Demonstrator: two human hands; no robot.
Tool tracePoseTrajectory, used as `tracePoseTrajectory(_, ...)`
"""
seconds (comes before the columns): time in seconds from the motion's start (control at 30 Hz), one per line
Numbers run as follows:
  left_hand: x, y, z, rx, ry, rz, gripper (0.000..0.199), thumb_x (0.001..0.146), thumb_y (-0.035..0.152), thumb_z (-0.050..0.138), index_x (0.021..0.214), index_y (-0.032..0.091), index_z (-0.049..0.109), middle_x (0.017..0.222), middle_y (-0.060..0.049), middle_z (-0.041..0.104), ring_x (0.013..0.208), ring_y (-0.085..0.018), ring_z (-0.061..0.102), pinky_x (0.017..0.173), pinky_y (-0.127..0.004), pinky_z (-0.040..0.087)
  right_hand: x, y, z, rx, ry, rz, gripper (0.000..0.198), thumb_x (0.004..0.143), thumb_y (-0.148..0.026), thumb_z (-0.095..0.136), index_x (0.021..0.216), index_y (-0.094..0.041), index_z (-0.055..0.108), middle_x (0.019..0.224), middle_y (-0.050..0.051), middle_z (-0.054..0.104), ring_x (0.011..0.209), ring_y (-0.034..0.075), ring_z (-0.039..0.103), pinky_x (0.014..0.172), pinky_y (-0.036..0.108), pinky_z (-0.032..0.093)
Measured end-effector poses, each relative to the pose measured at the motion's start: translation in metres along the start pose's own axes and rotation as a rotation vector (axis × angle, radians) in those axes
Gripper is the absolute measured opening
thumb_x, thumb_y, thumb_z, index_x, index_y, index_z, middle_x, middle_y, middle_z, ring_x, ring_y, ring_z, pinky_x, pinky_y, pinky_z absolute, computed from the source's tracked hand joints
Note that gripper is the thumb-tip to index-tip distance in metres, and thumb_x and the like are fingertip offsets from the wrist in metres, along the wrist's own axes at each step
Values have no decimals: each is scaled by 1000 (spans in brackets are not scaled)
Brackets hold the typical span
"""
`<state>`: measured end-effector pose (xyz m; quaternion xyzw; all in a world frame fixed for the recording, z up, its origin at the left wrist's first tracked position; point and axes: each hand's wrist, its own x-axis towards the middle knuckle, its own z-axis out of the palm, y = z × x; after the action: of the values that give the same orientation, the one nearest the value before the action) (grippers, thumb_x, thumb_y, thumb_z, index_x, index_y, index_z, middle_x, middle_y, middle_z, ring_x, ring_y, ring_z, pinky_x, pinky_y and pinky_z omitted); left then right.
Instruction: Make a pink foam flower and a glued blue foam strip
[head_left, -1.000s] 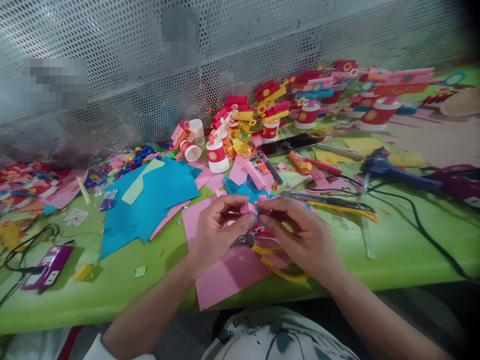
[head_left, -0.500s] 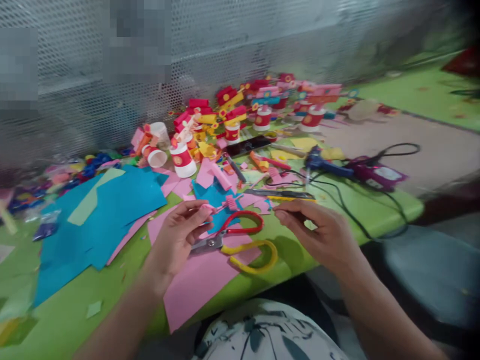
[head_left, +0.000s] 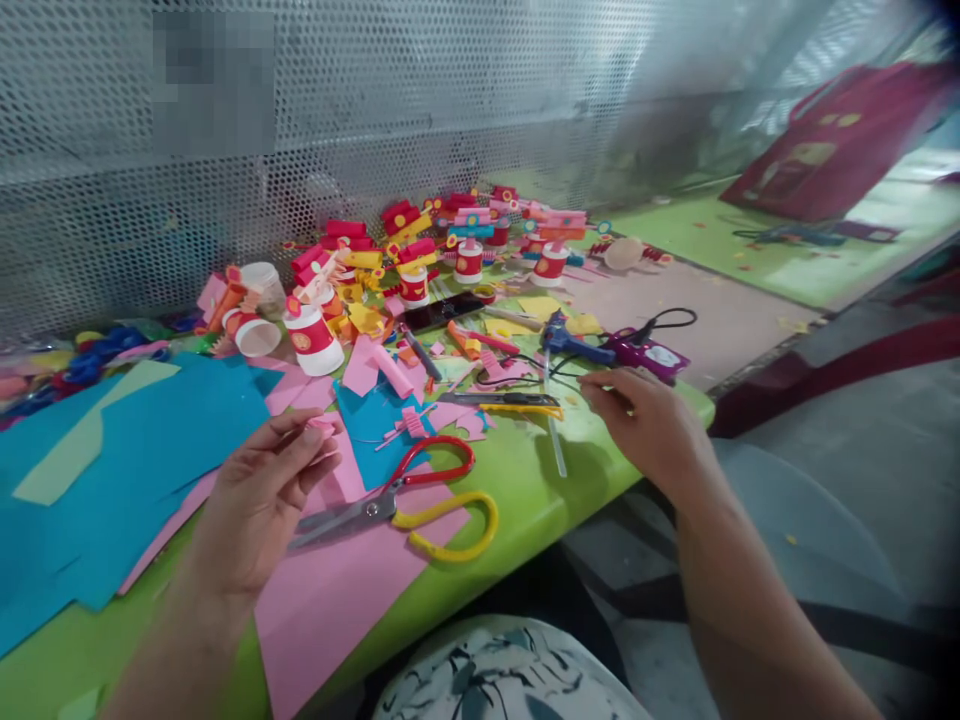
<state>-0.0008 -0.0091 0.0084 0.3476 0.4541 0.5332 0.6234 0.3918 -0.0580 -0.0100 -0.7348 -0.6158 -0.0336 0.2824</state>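
Observation:
My left hand (head_left: 259,490) is closed, pinching a small pink paper piece (head_left: 322,424) between thumb and fingertips. It hovers over pink sheets, beside the blades of scissors (head_left: 373,510) that have one red and one yellow handle. My right hand (head_left: 649,425) has its fingers drawn together near the blue glue gun (head_left: 577,346); whatever they may hold is too small to make out. A clear glue stick (head_left: 556,445) slants down toward the table edge, left of that hand. Between the hands lie a cutter knife (head_left: 499,399) and a pink corrugated paper piece (head_left: 414,422).
Blue paper sheets (head_left: 172,420) cover the table's left side. Several red-and-white cups (head_left: 313,340) topped with coloured paper rolls stand along the perforated metal panel (head_left: 420,110). A dark phone (head_left: 444,312) lies before them. A purple, labelled object (head_left: 651,355) sits beside the glue gun.
The view has swung to the right. My hands are farther apart, with the right one now closer to the glue gun and the left one still pinching the pink paper piece.

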Motion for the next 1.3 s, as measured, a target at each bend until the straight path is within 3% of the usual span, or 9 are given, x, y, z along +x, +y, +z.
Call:
tracePoseTrajectory(0.17, 0, -4, 5, 26, -41, -2, 22, 74, 26, 88, 93, 22, 79, 93, 1, 77, 81, -10, 71, 78, -17, 61, 45, 14, 4, -196, -19, 19, 23, 99, -27, 53, 106, -18, 73, 114, 18, 71, 93, 28, 68, 76, 39, 48)
tracePoseTrajectory(0.3, 0, -6, 5, 41, -65, -5, 24, 74, 26, 88, 94, 21, 78, 97, -1, 76, 83, -10, 70, 78, -18, 61, 80, 31, 13, -298, -144, -27, 27, 98, -35, 61, 119, -19, 67, 122, 11, 68, 106, 24, 66, 90, 44, 55)
tracePoseTrajectory(0.4, -1, -7, 3, 46, -74, 2, 25, 75, 26, 88, 96, 20, 77, 96, -2, 75, 83, -11, 70, 77, -18, 61, 94, 42, 22, -334, -223, -63, 35, 97, -38, 64, 128, -21, 63, 132, 10, 64, 110, 23, 66, 92, 45, 57)
tracePoseTrajectory(0.67, -2, -5, 5, 55, -98, -13, 28, 74, 28, 88, 97, 19, 77, 97, -3, 75, 80, -11, 69, 75, -19, 61, 99, 64, 39, -361, -243, -39, 33, 98, -37, 63, 127, -22, 63, 132, 10, 63, 110, 23, 65, 92, 44, 57)
tracePoseTrajectory(1.0, -1, -6, 7, 65, -111, -13, 30, 72, 29, 89, 97, 19, 77, 93, -3, 75, 77, -11, 68, 73, -21, 60, 100, 63, 41, -289, -106, -101, 34, 98, -38, 63, 127, -21, 63, 133, 10, 63, 111, 23, 65, 93, 44, 57)
tracePoseTrajectory(1.13, -2, -6, 7, 77, -104, -14, 33, 70, 30, 90, 97, 18, 77, 92, -3, 75, 73, -10, 67, 71, -21, 59, 96, 55, 27, -193, -33, -96, 27, 93, -27, 68, 119, -19, 68, 112, 13, 67, 95, 22, 65, 82, 39, 53)
tracePoseTrajectory(1.23, -2, -7, 8, 88, -97, -22, 34, 69, 31, 91, 97, 17, 77, 92, -3, 76, 73, -10, 68, 70, -20, 59, 96, 50, 13, -97, 20, -72, 34, 81, -11, 70, 113, -18, 72, 89, 11, 63, 73, 19, 56, 70, 38, 41)
tracePoseTrajectory(1.3, -1, -8, 9, 85, -97, -25, 34, 69, 31, 91, 97, 17, 77, 91, -3, 76, 75, -11, 69, 70, -20, 59, 97, 46, 1, -20, 60, -60, 36, 78, -10, 70, 113, -20, 73, 84, 8, 60, 66, 16, 49, 67, 37, 36)
